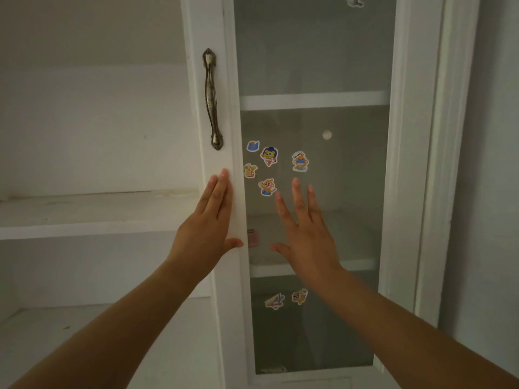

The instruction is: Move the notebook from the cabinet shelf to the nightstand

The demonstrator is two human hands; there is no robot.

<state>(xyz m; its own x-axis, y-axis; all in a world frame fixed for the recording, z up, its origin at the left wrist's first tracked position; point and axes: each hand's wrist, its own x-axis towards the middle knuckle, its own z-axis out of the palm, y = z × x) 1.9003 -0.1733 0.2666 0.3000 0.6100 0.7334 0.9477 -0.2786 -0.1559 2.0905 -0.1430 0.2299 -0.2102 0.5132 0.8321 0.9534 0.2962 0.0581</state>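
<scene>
A white cabinet door (pixel 213 29) with a glass pane fills the middle of the head view. My left hand (pixel 207 223) lies flat against the door's left frame, fingers together, below the metal handle (pixel 212 98). My right hand (pixel 303 234) is spread in front of the glass with nothing in it. A small pink object (pixel 253 237) shows behind the glass on a shelf, between my hands; I cannot tell if it is the notebook. The nightstand is out of view.
Open white shelves (pixel 92 214) run to the left of the door. Cartoon stickers (pixel 269 156) dot the glass. More shelves (pixel 314 101) show through the pane. A white door frame (pixel 438 164) and a grey wall stand to the right.
</scene>
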